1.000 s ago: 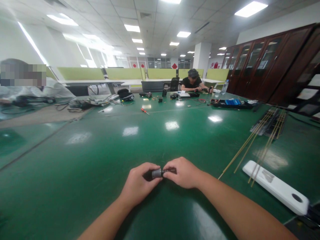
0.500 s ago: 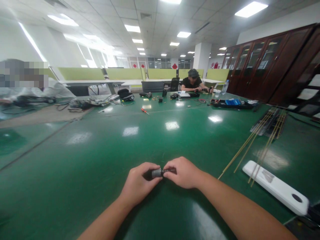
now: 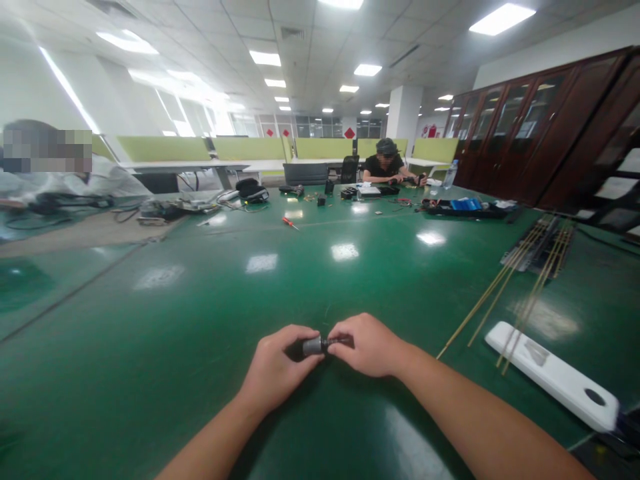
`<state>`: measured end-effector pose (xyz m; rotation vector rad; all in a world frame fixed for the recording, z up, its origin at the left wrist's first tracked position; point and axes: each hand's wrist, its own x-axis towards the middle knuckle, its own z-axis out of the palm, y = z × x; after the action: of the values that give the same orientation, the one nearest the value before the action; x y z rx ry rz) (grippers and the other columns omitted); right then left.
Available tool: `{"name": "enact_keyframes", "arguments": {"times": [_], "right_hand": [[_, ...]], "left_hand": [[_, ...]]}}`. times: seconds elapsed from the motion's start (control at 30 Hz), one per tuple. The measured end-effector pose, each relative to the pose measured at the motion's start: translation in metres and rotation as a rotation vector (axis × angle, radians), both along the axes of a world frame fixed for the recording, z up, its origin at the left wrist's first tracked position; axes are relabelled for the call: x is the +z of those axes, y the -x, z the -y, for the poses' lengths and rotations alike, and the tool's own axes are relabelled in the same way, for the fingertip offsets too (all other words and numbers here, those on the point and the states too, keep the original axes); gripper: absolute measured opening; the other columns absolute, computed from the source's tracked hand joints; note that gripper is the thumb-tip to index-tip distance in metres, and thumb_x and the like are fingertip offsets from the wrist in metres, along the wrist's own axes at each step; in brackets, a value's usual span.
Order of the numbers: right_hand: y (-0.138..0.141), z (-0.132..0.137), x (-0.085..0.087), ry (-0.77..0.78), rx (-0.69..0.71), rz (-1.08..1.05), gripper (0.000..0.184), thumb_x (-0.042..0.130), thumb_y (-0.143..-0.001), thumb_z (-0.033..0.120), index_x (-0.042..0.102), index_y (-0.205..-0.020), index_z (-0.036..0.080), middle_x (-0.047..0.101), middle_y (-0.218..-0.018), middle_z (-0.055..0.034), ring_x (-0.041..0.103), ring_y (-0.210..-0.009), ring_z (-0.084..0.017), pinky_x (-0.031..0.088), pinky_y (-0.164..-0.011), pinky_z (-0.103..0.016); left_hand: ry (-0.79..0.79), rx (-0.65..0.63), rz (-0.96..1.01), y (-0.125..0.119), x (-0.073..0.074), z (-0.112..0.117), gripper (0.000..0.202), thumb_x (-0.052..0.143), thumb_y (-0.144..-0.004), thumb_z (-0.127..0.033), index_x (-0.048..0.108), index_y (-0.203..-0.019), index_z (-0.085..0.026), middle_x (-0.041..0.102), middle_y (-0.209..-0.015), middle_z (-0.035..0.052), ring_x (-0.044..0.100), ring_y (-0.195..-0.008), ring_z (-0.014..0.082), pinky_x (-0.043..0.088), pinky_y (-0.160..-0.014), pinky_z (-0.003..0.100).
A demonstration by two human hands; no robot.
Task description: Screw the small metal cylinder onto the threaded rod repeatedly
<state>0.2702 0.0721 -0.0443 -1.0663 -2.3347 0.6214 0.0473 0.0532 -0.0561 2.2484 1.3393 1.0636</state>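
Note:
Both my hands rest low on the green table (image 3: 210, 313), close together. My left hand (image 3: 277, 369) is closed around a small grey metal cylinder (image 3: 313, 346), pinched between thumb and fingers. My right hand (image 3: 366, 345) is closed on a thin dark part (image 3: 338, 342) that sticks out of the cylinder's right end. The two pieces touch or join between my hands; how they connect is hidden by my fingers.
A white flat bar (image 3: 553, 375) lies at the right with several thin brass rods (image 3: 505, 283) across it. A red screwdriver (image 3: 289, 222) lies farther off. A person in black (image 3: 386, 163) sits at the far end; another person (image 3: 75, 180) is at the far left.

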Motion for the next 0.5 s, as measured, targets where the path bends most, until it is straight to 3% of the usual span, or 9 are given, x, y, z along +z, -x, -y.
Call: {"name": "enact_keyframes", "arguments": {"times": [0.5], "right_hand": [[-0.0005, -0.0007, -0.0009, -0.013, -0.003, 0.001, 0.018, 0.062, -0.087, 0.033, 0.074, -0.095, 0.022, 0.072, -0.082, -0.0018, 0.062, -0.073, -0.014, 0.038, -0.064, -0.024]], "left_hand": [[0.02, 0.015, -0.003, -0.0009, -0.001, 0.0005, 0.022, 0.077, -0.076, -0.031, 0.072, -0.097, -0.025, 0.074, -0.095, -0.0001, 0.07, -0.088, 0.0183, 0.053, -0.08, 0.029]]}}
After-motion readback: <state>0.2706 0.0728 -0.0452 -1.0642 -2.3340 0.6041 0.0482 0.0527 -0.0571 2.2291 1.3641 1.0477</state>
